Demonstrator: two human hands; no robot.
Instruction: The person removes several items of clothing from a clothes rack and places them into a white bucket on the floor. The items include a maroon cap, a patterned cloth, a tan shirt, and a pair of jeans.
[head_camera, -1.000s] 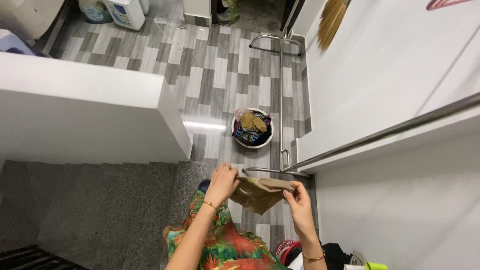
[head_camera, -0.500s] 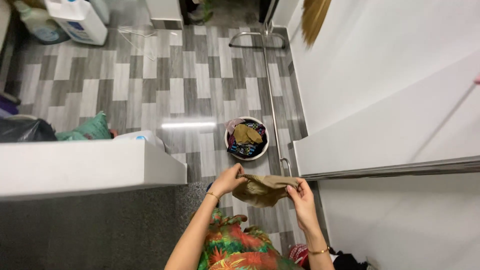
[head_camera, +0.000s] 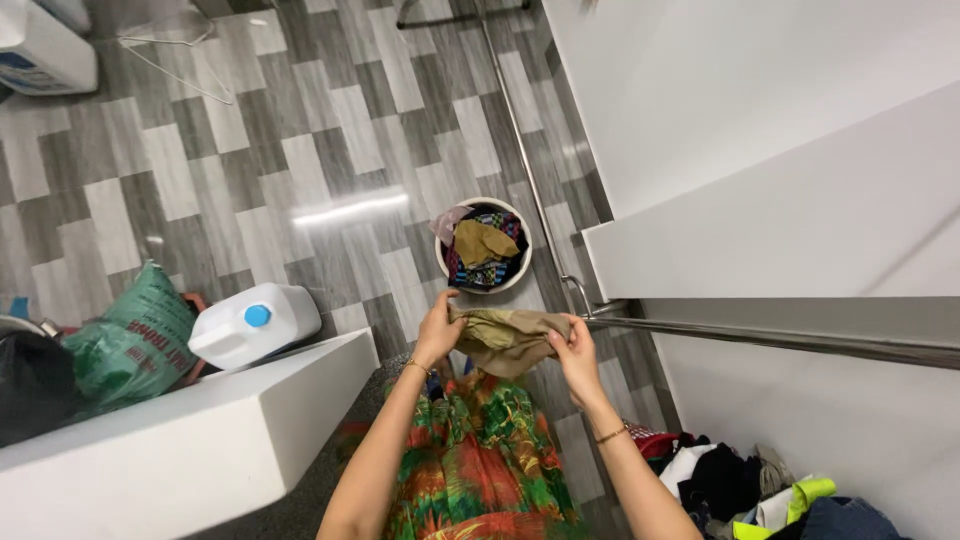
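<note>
A grey and white plank-pattern floor (head_camera: 330, 150) is taking up most of the view, and it is lying well below the person, with a broad bare stretch running from the upper left toward the middle. A plain white wall (head_camera: 740, 110) is closing off the right side, stepping out into a white ledge (head_camera: 760, 250) whose lower edge is meeting a steel rail (head_camera: 800, 342) that is running level toward the right edge. A second thin metal bar (head_camera: 515, 130) is running down along the foot of the wall. At lower left a thick white ledge (head_camera: 180, 450) is cutting diagonally across, narrowing the open room on that side; the hands are working in the gap between this ledge and the rail.

Behind the white ledge a green sack (head_camera: 135, 345) is leaning beside a white jug with a blue cap (head_camera: 255, 325). A round white basket (head_camera: 484, 247) full of mixed coloured clothes is sitting on the floor just beside the metal bar. A heap of clothes (head_camera: 760, 490) is lying at lower right.

The person's floral dress (head_camera: 480, 460) is showing below the arms. The left hand (head_camera: 440, 330) and the right hand (head_camera: 572, 352) are each pinching closed on one end of a tan garment (head_camera: 508, 338), which is hanging bunched and slack between them, olive-brown, soft and creased, directly above the dress and nearer the camera than the basket.
</note>
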